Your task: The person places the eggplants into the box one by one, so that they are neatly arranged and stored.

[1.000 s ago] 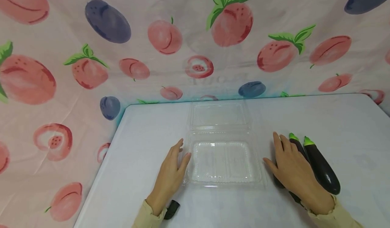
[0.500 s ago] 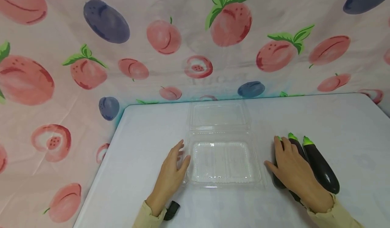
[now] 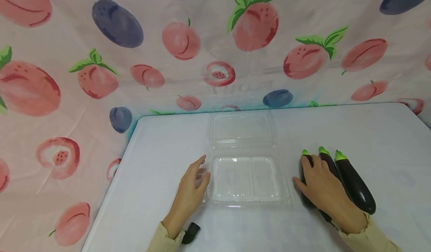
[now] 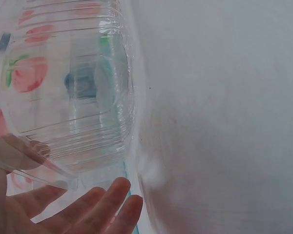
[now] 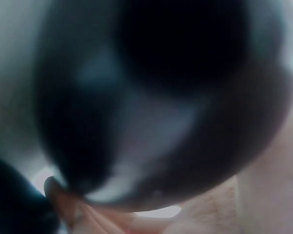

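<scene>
Black eggplants [image 3: 356,185] lie on the desk [image 3: 399,151] right of the clear container [image 3: 247,179], right hand [image 3: 324,190] over two, fingers gripping or not I can't tell, left hand [image 3: 188,194] loose-fingered beside the container.

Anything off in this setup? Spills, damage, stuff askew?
Nothing stands out. The clear container sits open with no crack visible, and three eggplants lie side by side, partly covered by the right hand. No spill shows. The right wrist view is too blurred to judge their skin.
</scene>
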`<state>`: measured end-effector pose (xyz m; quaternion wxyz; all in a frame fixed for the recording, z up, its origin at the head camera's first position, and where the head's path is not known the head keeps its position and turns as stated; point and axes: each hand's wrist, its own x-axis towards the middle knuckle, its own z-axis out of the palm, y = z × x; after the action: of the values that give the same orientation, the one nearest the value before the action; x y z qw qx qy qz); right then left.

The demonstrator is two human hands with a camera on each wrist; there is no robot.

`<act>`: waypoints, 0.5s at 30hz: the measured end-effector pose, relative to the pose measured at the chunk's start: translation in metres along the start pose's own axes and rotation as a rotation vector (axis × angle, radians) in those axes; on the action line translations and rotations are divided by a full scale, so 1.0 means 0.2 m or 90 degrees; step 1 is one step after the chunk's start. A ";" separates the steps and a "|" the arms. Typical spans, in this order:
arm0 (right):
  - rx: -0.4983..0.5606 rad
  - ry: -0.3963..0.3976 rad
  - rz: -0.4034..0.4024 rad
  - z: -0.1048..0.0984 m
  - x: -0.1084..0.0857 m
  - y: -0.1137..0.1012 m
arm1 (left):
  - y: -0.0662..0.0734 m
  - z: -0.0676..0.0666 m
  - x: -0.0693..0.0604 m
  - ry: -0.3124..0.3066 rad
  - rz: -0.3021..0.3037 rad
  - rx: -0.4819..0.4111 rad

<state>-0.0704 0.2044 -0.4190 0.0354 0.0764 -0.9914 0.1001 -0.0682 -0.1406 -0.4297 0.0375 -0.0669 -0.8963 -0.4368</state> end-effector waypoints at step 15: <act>0.016 0.018 -0.006 0.00 0.00 0.00 | 0.01 0.00 0.01 -0.005 0.005 -0.035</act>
<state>-0.0699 0.2043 -0.4196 0.0486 0.0805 -0.9891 0.1135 -0.0696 -0.1399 -0.4286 0.0337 -0.0734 -0.8840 -0.4605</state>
